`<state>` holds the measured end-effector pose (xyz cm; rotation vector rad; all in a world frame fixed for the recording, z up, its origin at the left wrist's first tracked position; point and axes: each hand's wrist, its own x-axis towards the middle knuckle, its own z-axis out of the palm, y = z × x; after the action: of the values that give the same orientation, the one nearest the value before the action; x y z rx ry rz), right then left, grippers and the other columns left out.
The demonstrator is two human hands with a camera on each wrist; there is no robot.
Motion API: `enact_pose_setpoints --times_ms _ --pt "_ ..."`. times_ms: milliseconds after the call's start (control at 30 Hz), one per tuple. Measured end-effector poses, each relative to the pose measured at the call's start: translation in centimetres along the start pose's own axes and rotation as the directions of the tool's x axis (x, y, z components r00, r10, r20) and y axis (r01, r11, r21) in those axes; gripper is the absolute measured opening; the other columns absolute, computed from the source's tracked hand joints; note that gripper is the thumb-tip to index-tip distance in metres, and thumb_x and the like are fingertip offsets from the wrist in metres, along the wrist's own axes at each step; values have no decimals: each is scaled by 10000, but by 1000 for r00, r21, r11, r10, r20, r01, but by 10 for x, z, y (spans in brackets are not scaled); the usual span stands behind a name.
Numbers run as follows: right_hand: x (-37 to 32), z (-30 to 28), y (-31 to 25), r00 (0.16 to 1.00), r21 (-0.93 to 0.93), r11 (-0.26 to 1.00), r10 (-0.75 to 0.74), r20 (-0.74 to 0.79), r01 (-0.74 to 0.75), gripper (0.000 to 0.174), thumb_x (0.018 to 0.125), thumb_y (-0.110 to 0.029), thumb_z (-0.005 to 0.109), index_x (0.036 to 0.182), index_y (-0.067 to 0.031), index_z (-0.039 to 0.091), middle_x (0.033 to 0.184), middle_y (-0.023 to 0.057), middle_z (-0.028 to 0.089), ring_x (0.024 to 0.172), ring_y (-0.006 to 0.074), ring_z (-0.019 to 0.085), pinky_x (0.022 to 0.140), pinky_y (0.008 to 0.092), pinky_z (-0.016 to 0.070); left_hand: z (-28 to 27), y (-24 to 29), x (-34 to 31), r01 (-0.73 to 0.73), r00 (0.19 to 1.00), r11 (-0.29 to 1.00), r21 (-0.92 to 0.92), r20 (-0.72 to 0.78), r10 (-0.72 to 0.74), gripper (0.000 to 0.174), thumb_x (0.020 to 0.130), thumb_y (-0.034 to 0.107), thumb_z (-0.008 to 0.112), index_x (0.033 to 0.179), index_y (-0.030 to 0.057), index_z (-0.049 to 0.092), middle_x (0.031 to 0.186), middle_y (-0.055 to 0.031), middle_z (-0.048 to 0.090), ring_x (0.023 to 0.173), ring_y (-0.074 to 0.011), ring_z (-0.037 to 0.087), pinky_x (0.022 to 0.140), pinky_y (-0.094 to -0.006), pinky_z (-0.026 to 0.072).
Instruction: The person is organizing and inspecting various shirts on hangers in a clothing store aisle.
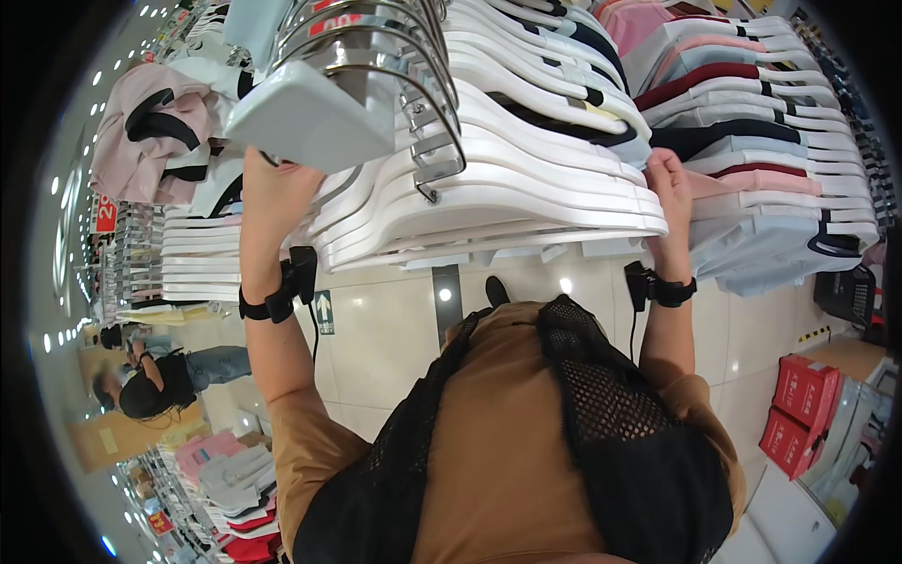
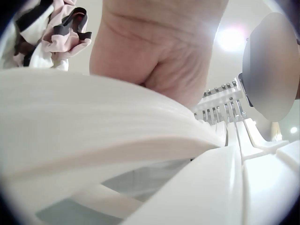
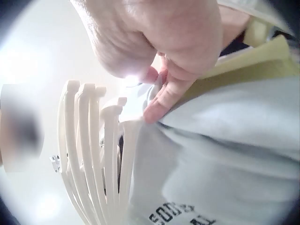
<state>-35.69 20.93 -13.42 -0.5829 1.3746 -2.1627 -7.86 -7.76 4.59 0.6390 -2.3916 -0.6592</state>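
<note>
White plastic hangers (image 1: 526,202) hang in a tight row from the rail in front of me. My right hand (image 1: 667,183) is at their right end. In the right wrist view its thumb and fingers (image 3: 161,101) pinch the shoulder of a light grey-blue shirt (image 3: 211,136) with dark lettering, next to several bare hanger ends (image 3: 89,126). My left hand (image 1: 277,193) is at the left end of the hangers, beneath a pale sign block (image 1: 324,117). Its fingers are hidden, and in the left wrist view only the palm side (image 2: 154,51) shows behind the hanger arms (image 2: 108,126).
More clothes on hangers (image 1: 742,122) fill a rack to the right. Pink and white garments (image 1: 150,132) hang at the left. Red boxes (image 1: 799,414) stand at the lower right by a black basket (image 1: 846,296). Another person (image 1: 164,381) is at the left beyond the aisle.
</note>
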Motion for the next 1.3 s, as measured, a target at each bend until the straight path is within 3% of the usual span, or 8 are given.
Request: enact_pose_setpoints --times_ms 200,533,600,667,800,900,1033,1300 --pt "-29 6 74 997 -179 982 -71 -39 63 350 951 -115 560 1275 -10 483 1256 102 546 1136 186 524 967 306 435 -4 -35 5 -110 988 994 12 111 108 173 844 3 645 1009 -41 668 950 -62 674 818 -128 612 762 -252 491" --pt "-35 13 75 984 -537 828 -173 28 161 428 927 -136 575 1314 8 463 1303 137 527 1177 236 510 992 342 417 -19 -12 5 -56 995 998 -10 87 57 185 852 30 594 1008 -68 618 853 -92 681 767 -101 588 693 -265 479" --pt "-32 9 72 971 -492 843 -236 26 218 413 936 -169 578 1297 7 480 1277 129 540 1156 230 521 980 341 427 -16 -9 4 -101 992 994 28 74 99 172 865 34 598 1006 -61 623 881 -96 689 762 -105 593 708 -265 484" --pt "-26 3 78 994 125 987 -96 -44 101 439 956 -150 560 1359 -31 430 1307 116 511 1187 230 509 1015 335 409 -12 -5 2 -80 992 997 5 100 79 147 897 67 609 999 -39 609 885 -62 650 795 -94 570 742 -244 468" --pt "-33 18 115 941 -740 599 -309 140 307 406 952 -138 533 1327 -5 460 1311 150 523 1205 278 502 1027 390 404 -7 0 0 -71 989 996 -56 124 77 141 947 116 595 1002 -13 580 895 -15 600 837 -70 537 783 -212 439" --pt "-37 37 118 904 -764 497 -326 275 412 344 904 -149 568 1205 17 542 1159 179 594 1039 274 589 889 362 482 -10 2 -2 3 986 1000 -30 165 2 138 957 122 578 1007 -7 575 886 1 589 826 -57 517 759 -203 426" --pt "-44 59 76 958 -399 906 228 175 -143 292 888 -108 575 1140 41 590 1059 169 633 990 271 594 889 378 470 -10 -9 -10 122 973 991 -60 205 -107 140 958 124 576 1019 -2 569 865 22 565 801 -45 491 719 -194 408" --pt "-50 76 93 944 -459 866 -42 327 197 300 931 -103 495 1184 49 548 1146 226 607 1061 338 565 951 372 426 -20 -74 -53 345 938 892 -293 77 -338 161 990 183 529 1055 39 565 832 27 581 716 -26 489 653 -184 399"
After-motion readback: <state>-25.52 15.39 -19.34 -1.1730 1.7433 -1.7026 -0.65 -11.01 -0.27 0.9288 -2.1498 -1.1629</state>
